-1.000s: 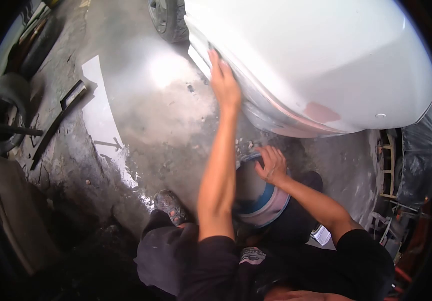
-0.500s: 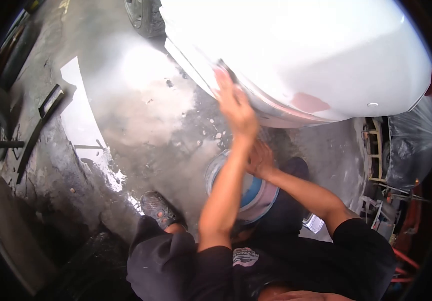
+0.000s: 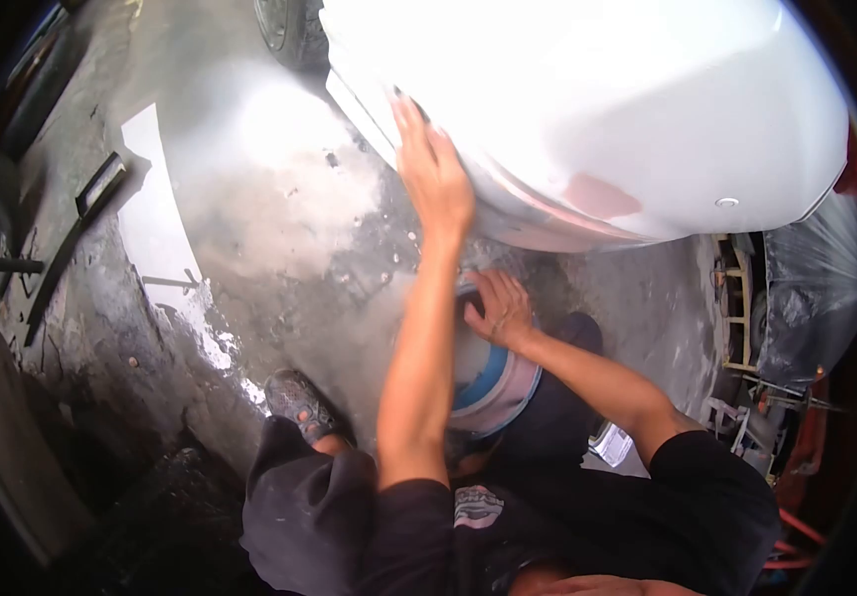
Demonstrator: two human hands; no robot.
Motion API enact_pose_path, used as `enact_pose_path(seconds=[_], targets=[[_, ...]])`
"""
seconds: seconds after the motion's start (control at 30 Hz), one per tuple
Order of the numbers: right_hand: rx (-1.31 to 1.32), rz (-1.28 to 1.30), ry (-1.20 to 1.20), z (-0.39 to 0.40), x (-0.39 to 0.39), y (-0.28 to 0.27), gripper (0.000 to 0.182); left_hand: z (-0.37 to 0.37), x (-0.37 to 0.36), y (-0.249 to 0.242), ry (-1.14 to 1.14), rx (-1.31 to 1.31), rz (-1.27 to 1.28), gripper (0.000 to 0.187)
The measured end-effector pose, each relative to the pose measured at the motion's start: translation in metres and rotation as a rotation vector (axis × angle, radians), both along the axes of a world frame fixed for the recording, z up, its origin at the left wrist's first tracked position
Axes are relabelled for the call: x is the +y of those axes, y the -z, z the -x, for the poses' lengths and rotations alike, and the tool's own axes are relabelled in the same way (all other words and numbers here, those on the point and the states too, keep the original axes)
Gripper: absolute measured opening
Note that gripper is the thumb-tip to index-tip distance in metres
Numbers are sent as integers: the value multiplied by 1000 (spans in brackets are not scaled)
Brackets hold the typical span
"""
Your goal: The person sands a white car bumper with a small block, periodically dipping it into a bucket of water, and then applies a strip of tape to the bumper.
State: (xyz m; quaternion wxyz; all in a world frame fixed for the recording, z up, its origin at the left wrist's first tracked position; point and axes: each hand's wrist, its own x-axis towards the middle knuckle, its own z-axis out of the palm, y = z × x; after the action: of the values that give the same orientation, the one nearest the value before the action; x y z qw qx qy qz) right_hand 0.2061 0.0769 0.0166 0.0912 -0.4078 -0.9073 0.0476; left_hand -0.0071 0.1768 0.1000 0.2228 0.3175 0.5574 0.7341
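Note:
My left hand (image 3: 434, 184) lies along the lower edge of a white car bumper (image 3: 587, 119), its fingers stretched out flat against the surface. A small dark bit shows at its fingertips; what it is, I cannot tell. Over the far rim of a round bucket (image 3: 493, 392) with a blue band hangs my right hand (image 3: 503, 306), fingers spread and thumb toward the inside. The bucket stands between my legs, partly hidden behind my left forearm. A reddish-brown patch (image 3: 599, 197) and a scuffed band mark the bumper's lower part.
A car wheel (image 3: 294, 30) shows at the top. On the wet concrete to the left lie a white strip (image 3: 162, 199) and a bent dark trim piece (image 3: 76, 243). At the right stand a metal frame (image 3: 736, 303) and something under clear plastic sheeting (image 3: 811, 298).
My left hand has slid up and left along the bumper edge. The right hand, earlier partly behind the left arm, now shows with its fingers spread at the bucket rim.

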Motion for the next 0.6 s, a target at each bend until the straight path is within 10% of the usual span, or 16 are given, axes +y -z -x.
enact_pose_path(seconds=[0.6], targets=[[1,-1,0,2,-1,0,56,14,0,1,-24,52,-47,54]])
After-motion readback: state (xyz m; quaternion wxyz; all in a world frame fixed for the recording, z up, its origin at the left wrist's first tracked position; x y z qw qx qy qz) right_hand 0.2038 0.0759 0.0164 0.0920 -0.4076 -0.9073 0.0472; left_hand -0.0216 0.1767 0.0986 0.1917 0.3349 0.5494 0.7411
